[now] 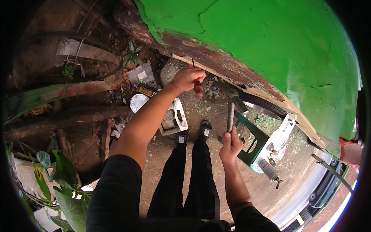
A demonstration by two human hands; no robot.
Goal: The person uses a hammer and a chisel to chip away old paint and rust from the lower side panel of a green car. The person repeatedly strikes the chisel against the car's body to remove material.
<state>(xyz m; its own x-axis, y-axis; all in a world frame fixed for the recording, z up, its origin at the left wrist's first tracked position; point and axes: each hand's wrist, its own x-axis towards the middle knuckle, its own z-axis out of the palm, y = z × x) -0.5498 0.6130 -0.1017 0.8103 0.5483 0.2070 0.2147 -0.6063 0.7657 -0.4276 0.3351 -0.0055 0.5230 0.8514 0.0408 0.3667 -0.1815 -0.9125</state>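
My left hand [189, 79] is closed round a screwdriver [198, 89] with a red handle; its thin dark shaft points up toward the rusty lower edge [208, 53] of a green-painted metal panel [261, 43]. My right hand [231, 145] grips the metal handle of a hammer [230, 114]. The hammer's dark head lies close to the panel's lower edge, right of the screwdriver. Paint on the panel is cracked in places. Below its edge, part of a tire [261, 101] shows.
A green plastic stool [253, 139] holds a spray can or gas canister [268, 169] with a nozzle. By my feet lie a white plastic container [181, 114] and a round white lid [139, 103]. Wooden beams [72, 120] and plants [65, 185] stand left; a parked car [326, 185] is lower right.
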